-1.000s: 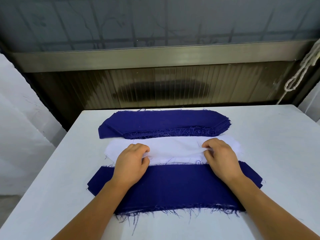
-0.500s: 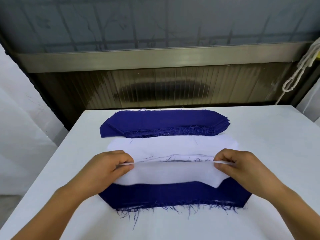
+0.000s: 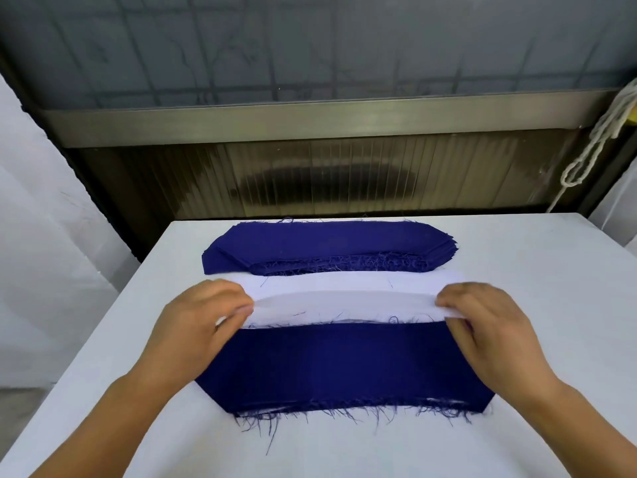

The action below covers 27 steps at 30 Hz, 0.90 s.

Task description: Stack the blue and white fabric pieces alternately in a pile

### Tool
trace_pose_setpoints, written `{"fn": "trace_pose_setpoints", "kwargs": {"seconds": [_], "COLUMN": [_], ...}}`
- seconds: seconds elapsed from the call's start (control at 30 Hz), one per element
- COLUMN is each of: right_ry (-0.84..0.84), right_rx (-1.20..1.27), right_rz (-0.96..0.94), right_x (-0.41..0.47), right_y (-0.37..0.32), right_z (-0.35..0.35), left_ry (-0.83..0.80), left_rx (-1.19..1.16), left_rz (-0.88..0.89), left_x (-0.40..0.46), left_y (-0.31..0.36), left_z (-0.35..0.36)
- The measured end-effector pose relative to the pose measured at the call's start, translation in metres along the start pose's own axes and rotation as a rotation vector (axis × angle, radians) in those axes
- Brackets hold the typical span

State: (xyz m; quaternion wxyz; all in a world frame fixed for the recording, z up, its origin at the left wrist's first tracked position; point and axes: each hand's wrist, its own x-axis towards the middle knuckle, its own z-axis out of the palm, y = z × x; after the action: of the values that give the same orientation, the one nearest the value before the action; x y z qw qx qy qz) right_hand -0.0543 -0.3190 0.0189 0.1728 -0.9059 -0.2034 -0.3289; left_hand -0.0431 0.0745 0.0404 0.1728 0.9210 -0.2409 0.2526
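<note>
I found both grips, left hand (image 3: 203,326) and right hand (image 3: 482,326), pinching the white piece's (image 3: 344,305) ends; its long axis ran crosswise, just beyond the blue pile (image 3: 337,367).

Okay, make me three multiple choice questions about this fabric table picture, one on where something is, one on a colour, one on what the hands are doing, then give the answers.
1. Where is the far blue stack?
A. at the table's far edge
B. under the right hand
C. on the floor

2. What colour is the fabric piece held between both hands?
A. blue
B. white
C. green

3. What are the left hand and right hand doing?
A. resting flat and empty
B. each pinching an end of the white piece
C. holding scissors

Answers: 1 A, it lies beyond the white pile. 2 B, it looks white above the near blue piece. 3 B, fingers close on its ends.
</note>
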Motion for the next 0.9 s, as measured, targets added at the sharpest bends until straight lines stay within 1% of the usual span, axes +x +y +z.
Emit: {"fn": "trace_pose_setpoints", "kwargs": {"seconds": [0.07,0.13,0.23,0.37,0.47,0.63,0.73,0.9], "right_ry": [-0.044,-0.134,-0.222,-0.239,-0.242,-0.251,-0.260,-0.276], "right_rx": [-0.006,-0.007,0.036,0.058,0.060,0.080,0.095,0.114], "right_rz": [-0.051,-0.066,-0.042,-0.002,0.007,0.010,0.014,0.015], "right_x": [-0.022,-0.043,-0.058,-0.058,-0.061,-0.064,-0.061,-0.046], "right_y": [0.002,0.003,0.001,0.000,0.001,0.000,-0.001,-0.010], "right_z": [0.007,0.014,0.018,0.017,0.017,0.014,0.010,0.007], "left_ry": [-0.077,-0.147,-0.165,-0.156,-0.183,-0.241,-0.262,-0.236], "left_rx": [0.016,0.005,-0.012,-0.053,-0.059,-0.112,-0.109,-0.084], "left_rz": [0.096,0.142,0.134,0.070,0.066,-0.003,-0.006,-0.004], "left_x": [-0.020,-0.041,-0.062,-0.064,-0.064,-0.071,-0.071,-0.050], "left_y": [-0.002,-0.001,0.003,0.007,0.008,0.005,0.006,0.017], "left_z": [0.011,0.026,0.042,0.044,0.043,0.042,0.042,0.042]}}
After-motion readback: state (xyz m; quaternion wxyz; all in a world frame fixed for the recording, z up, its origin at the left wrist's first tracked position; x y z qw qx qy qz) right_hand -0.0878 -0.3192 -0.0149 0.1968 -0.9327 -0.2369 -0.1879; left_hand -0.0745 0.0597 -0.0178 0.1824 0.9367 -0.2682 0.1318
